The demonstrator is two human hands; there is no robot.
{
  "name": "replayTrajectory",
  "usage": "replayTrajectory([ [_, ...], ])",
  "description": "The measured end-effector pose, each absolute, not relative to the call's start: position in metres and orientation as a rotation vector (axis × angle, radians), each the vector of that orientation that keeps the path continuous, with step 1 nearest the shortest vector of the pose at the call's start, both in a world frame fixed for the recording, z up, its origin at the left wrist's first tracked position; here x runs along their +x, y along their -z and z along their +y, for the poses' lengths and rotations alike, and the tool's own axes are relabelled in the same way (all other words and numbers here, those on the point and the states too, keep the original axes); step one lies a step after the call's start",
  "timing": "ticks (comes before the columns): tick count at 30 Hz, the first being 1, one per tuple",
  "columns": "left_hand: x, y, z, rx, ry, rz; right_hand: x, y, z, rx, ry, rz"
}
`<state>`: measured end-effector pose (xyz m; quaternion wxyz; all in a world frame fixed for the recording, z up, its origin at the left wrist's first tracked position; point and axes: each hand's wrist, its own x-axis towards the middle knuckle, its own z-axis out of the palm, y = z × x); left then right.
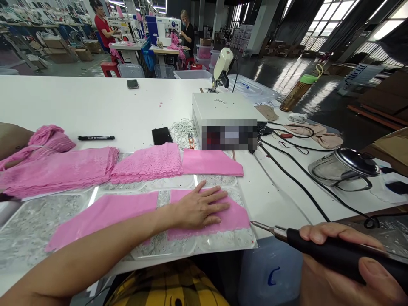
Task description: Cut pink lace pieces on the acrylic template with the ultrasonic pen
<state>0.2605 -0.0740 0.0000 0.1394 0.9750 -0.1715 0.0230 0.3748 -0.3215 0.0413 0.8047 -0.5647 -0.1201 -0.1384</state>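
Note:
My left hand [200, 208] lies flat with fingers spread on a pink fabric piece [237, 214], which rests on a clear plastic sheet [223, 242]. In my right hand [344, 259] is a black-handled tool with a slim metal tip [318, 244]. Its tip points left, close to the fabric's right corner; I cannot tell if they touch. Left of my left hand lies another pink piece [105, 216], partly hidden by my forearm. Farther back are a lace-patterned pink stack [149, 163], a smooth pink stack [210, 162] and a larger ruffled stack [60, 170].
A grey control box [226, 108] stands behind the fabric, with black cables [296, 187] running right. Near it lie orange snips [191, 141], white string [183, 127] and a phone [162, 136]. A lidded glass pot [344, 168] and a bottle [299, 93] stand right.

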Motion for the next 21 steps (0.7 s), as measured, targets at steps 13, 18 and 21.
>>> replayTrajectory([
  [13,0.216,-0.025,-0.061,2.819,-0.13,-0.379,0.38,-0.048,-0.285,-1.133,0.231,-0.37],
  [18,0.173,-0.023,-0.068,2.909,-0.184,-0.265,0.384,-0.048,-0.257,-1.083,0.163,-0.399],
  [21,0.152,-0.022,-0.072,2.944,-0.252,-0.191,0.381,-0.052,-0.242,-1.08,0.121,-0.419],
])
